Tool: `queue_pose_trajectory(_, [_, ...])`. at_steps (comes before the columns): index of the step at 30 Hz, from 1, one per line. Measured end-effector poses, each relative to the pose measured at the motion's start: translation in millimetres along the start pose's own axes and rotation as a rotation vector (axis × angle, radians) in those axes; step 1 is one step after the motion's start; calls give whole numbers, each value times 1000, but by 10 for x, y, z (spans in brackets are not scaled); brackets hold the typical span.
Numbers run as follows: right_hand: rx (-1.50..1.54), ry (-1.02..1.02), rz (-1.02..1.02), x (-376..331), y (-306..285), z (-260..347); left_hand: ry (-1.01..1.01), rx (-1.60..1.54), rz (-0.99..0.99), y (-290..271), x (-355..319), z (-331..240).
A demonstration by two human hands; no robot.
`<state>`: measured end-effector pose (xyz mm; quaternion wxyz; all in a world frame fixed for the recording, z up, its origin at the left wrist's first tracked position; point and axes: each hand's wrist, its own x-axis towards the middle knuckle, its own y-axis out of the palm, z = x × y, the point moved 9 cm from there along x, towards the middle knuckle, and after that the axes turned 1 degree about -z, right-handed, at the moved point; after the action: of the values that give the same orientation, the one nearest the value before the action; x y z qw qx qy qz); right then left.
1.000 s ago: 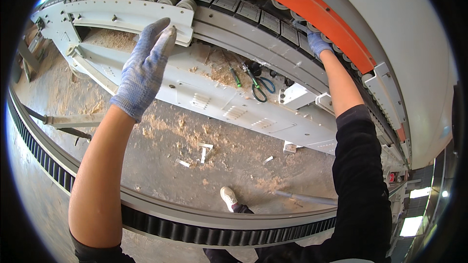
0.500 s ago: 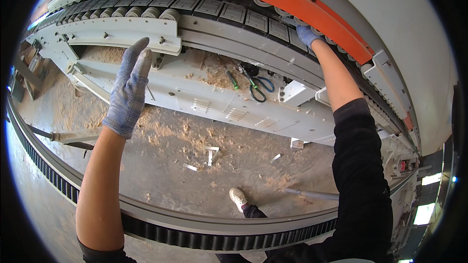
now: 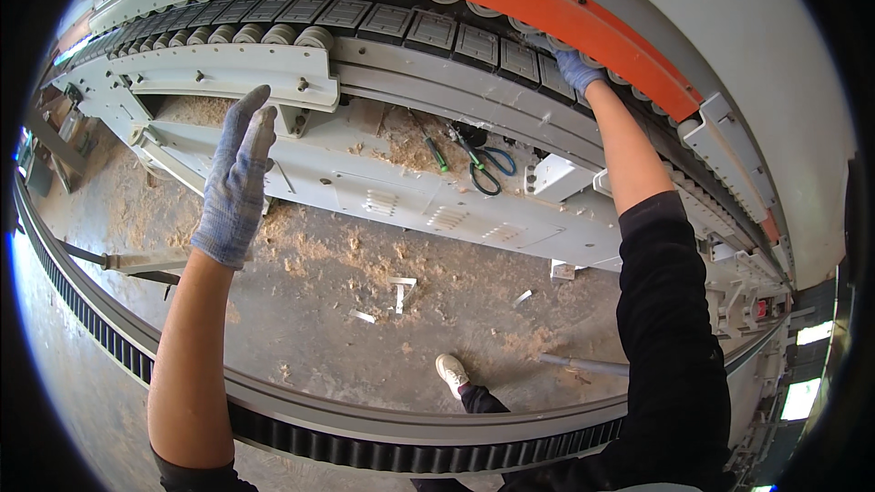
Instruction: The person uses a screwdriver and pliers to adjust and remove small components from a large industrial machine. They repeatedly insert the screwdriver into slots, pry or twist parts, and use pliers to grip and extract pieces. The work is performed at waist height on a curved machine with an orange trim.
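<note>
Several track pads (image 3: 519,60), likely stiff, best edge-gripped, flank the right hand (image 3: 574,71), upper right, hold unclear; left hand (image 3: 233,189) open, empty.

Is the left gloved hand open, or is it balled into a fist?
Open: the left hand has its fingers stretched out rather than curled into a fist, and nothing shows in its grasp.

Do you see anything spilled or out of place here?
Yes. Pale brown shavings litter the grey floor, with loose white strips there too. A scissors-like tool with blue and black loop handles lies on the pale machine ledge beside more shavings, looking untidy.
</note>
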<state>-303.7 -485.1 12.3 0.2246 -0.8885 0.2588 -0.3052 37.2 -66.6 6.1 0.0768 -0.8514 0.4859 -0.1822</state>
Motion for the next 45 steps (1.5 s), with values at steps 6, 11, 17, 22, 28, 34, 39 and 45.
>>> queue_pose_trajectory(6, [350,121,135,-11,95,-78,-51,-8,-18,-3,-8,73])
queue_pose_trajectory(11, [513,159,80,-9,-12,-70,-55,2,-21,-25,7,107])
queue_pose_trajectory(17, [411,122,161,-16,79,-55,-85,4,-14,-37,6,171])
queue_pose_trajectory(22, [345,231,14,-45,181,-134,-63,-3,-9,-38,9,147])
queue_pose_trajectory(28, [637,407,67,-61,270,-143,-72,-14,5,-8,14,133])
queue_pose_trajectory(34, [501,236,-70,-93,114,-173,-34,-23,11,16,1,72])
queue_pose_trajectory(39, [690,328,47,1,464,-190,-6,-18,39,38,5,54])
queue_pose_trajectory(45, [830,132,-50,109,548,-61,-24,-60,18,8,5,92])
